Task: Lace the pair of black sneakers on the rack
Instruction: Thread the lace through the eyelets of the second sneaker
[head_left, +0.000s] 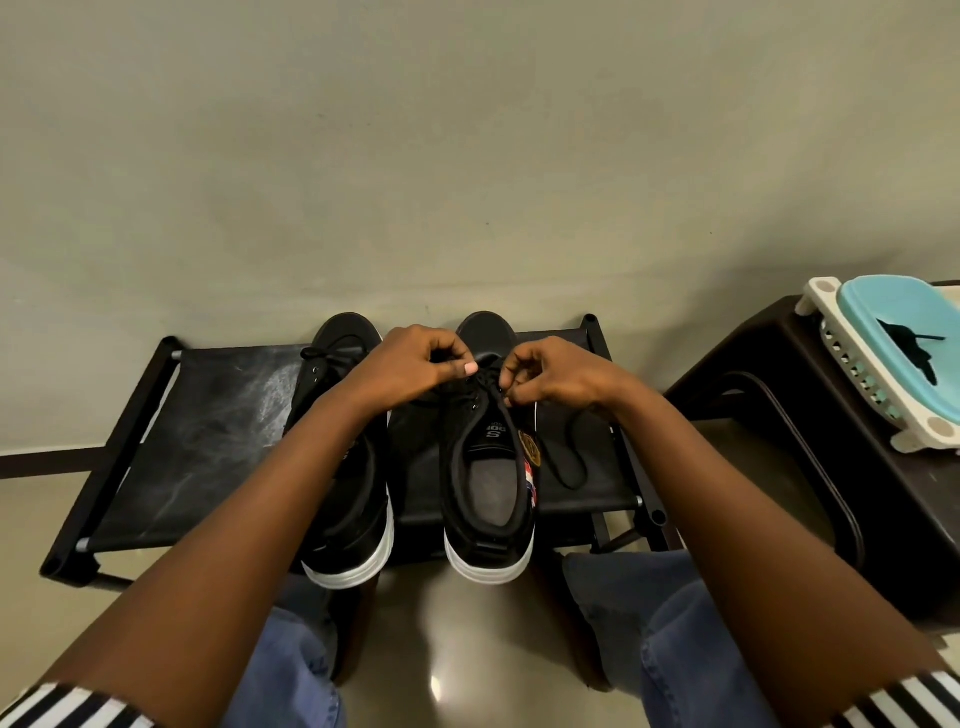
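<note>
- Your left hand, just left of the frame's centre, has its fingers curled and pinches the black shoelace over the eyelets of the right-hand black canvas sneaker with the white sole.
- Your right hand, just right of centre, pinches the same lace at the sneaker's right eyelet row; its fingertips are closed on the strand.
- From that hand the lace's free length drops in a loose loop onto the rack's fabric, beside the sneaker's right wall, so a fair run of lace looks unthreaded.
- This sneaker's lower eyelets near the toe seem crossed with lace; the eyelets nearer the collar show bare metal rings, so I judge it partly laced.
- The left-hand black canvas sneaker, touching or just beside its mate, lies largely under your left forearm; lace shows across its front, but I cannot tell whether it is finished.
- Both stand toes away from you on the low black fabric-topped shoe rack at mid-frame.
- Left to do, as I judge it: thread the upper eyelets here, then check the other shoe.
</note>
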